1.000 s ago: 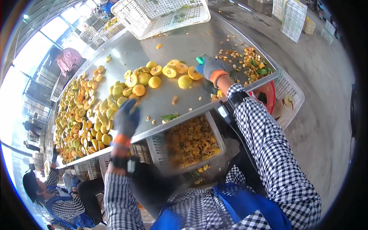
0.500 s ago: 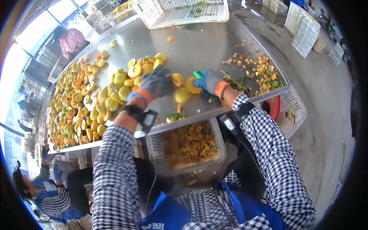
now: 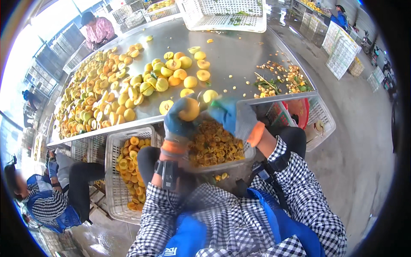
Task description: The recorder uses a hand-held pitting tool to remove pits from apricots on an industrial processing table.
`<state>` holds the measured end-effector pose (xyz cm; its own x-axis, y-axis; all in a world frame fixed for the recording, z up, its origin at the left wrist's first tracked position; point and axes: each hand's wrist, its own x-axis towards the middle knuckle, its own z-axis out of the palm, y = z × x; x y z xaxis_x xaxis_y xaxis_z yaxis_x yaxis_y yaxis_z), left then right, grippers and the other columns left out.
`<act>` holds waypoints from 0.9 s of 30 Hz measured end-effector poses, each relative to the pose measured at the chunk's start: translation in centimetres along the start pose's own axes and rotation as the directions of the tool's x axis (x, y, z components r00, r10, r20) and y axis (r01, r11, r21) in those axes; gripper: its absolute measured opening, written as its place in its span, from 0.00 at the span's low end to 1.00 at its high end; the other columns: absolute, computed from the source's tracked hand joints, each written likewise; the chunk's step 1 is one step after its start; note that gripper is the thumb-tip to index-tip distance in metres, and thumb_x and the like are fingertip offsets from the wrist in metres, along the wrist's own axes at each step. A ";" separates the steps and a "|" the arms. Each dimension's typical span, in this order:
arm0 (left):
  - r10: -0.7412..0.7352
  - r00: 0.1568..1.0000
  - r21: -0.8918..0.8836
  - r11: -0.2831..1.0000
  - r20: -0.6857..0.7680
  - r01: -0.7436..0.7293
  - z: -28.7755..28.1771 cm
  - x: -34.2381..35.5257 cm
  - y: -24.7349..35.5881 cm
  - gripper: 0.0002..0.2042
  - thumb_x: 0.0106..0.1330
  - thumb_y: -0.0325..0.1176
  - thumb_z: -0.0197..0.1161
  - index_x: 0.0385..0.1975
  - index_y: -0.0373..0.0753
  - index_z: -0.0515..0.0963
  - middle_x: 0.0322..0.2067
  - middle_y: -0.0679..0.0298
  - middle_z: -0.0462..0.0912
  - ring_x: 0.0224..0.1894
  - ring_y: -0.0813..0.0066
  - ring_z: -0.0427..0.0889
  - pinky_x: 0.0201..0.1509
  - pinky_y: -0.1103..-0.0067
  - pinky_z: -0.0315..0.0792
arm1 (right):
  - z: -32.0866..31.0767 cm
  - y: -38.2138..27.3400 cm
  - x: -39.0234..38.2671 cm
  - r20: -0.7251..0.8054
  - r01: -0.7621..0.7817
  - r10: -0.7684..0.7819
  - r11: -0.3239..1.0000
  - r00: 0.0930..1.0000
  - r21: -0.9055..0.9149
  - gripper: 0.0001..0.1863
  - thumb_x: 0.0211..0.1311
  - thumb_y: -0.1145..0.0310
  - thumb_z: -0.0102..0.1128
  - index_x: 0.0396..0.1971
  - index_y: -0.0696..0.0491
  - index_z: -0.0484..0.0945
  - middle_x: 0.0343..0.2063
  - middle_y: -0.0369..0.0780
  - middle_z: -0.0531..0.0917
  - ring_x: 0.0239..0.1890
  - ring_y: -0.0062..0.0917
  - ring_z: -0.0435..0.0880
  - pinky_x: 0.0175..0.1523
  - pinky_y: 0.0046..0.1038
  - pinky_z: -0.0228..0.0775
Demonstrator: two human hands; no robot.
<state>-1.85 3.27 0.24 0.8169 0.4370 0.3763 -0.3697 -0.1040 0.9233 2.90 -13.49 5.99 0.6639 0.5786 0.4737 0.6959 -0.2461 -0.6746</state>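
Both my hands wear blue-grey gloves with orange cuffs, over the table's near edge. My left hand point(image 3: 176, 122) is closed around a yellow peach half point(image 3: 189, 111). Close beside it on the right, my right hand point(image 3: 239, 118) is closed on a small green-handled tool point(image 3: 217, 104); motion blurs it, and its working end cannot be made out. A few peach pieces point(image 3: 210, 95) lie on the metal table point(image 3: 222, 55) just beyond my hands. Below them stands a white crate point(image 3: 249, 152) with yellow-brown fruit scraps in it.
Many cut peaches point(image 3: 94, 94) cover the table's left side. Pits and leaves point(image 3: 295, 81) lie at the right. A crate of peach halves point(image 3: 112, 180) stands beside my left leg. Another white crate point(image 3: 222, 23) sits at the far edge. Co-workers point(image 3: 99, 31) are at the left.
Both hands have drawn back from the tabletop toward me, over the near edge. My left hand now holds a peach half. The view has shifted, showing the crate of halves at left.
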 end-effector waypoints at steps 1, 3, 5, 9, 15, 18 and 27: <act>-0.131 0.990 -0.107 0.985 0.047 0.135 0.7 -0.3 2.1 0.15 0.48 0.22 0.59 0.39 0.34 0.71 0.40 0.57 0.75 0.39 0.69 0.75 0.42 0.78 0.71 | -0.2 -0.8 -1.2 -0.003 0.033 -0.034 0.998 0.999 -0.050 0.12 0.54 0.62 0.51 0.28 0.57 0.74 0.26 0.47 0.77 0.29 0.40 0.75 0.34 0.34 0.67; 0.153 0.981 0.158 0.973 0.118 -0.171 -0.6 -0.7 2.3 0.17 0.48 0.18 0.57 0.40 0.34 0.70 0.41 0.57 0.74 0.41 0.70 0.75 0.43 0.78 0.70 | 0.5 -2.4 -2.2 0.035 0.062 -0.059 0.995 0.998 -0.084 0.15 0.55 0.58 0.48 0.26 0.56 0.74 0.24 0.48 0.76 0.30 0.42 0.75 0.34 0.38 0.66; 0.221 0.966 0.183 0.953 0.131 -0.242 0.5 -1.8 5.1 0.17 0.47 0.17 0.57 0.40 0.34 0.70 0.40 0.58 0.75 0.40 0.70 0.75 0.42 0.79 0.70 | 0.5 -3.4 -2.0 0.046 0.076 -0.070 0.987 0.996 -0.143 0.15 0.56 0.58 0.47 0.26 0.56 0.74 0.24 0.48 0.76 0.29 0.42 0.75 0.34 0.38 0.66; 0.232 0.946 0.334 0.894 0.225 -0.299 0.5 -2.9 7.3 0.13 0.56 0.27 0.54 0.42 0.33 0.69 0.38 0.60 0.75 0.36 0.71 0.77 0.39 0.80 0.71 | -0.2 -4.9 -2.1 0.138 0.047 -0.014 0.970 0.990 -0.239 0.16 0.56 0.57 0.45 0.26 0.55 0.74 0.24 0.47 0.76 0.30 0.41 0.75 0.34 0.38 0.66; 0.248 0.962 0.299 0.915 0.116 -0.272 0.6 -4.1 6.9 0.11 0.50 0.23 0.59 0.35 0.34 0.72 0.30 0.60 0.78 0.32 0.70 0.78 0.36 0.81 0.71 | -0.2 -4.8 -2.5 0.284 0.102 -0.014 0.949 0.959 -0.297 0.18 0.57 0.55 0.43 0.28 0.56 0.74 0.25 0.48 0.77 0.31 0.41 0.76 0.36 0.36 0.66; 0.295 0.951 0.419 0.855 0.093 -0.306 0.3 -4.5 5.1 0.13 0.48 0.23 0.60 0.35 0.35 0.73 0.28 0.61 0.78 0.29 0.70 0.78 0.35 0.81 0.71 | 0.1 -3.7 -2.7 0.441 0.021 0.017 0.996 0.897 -0.082 0.19 0.58 0.55 0.43 0.28 0.56 0.75 0.23 0.47 0.77 0.30 0.41 0.76 0.36 0.34 0.67; -0.045 0.992 0.267 0.964 0.118 0.012 1.3 -5.0 5.1 0.12 0.59 0.34 0.50 0.26 0.33 0.78 0.19 0.67 0.77 0.22 0.86 0.71 0.24 0.89 0.64 | 2.7 -0.5 -5.8 0.549 -0.280 0.054 0.899 0.834 0.337 0.20 0.59 0.55 0.42 0.29 0.57 0.76 0.19 0.45 0.77 0.24 0.32 0.78 0.32 0.30 0.66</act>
<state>-7.27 -0.62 3.11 0.8790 0.3331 0.3411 -0.2286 -0.3333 0.9147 -2.00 -14.61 2.06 0.4407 0.8963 0.0482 0.3473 -0.1208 -0.9299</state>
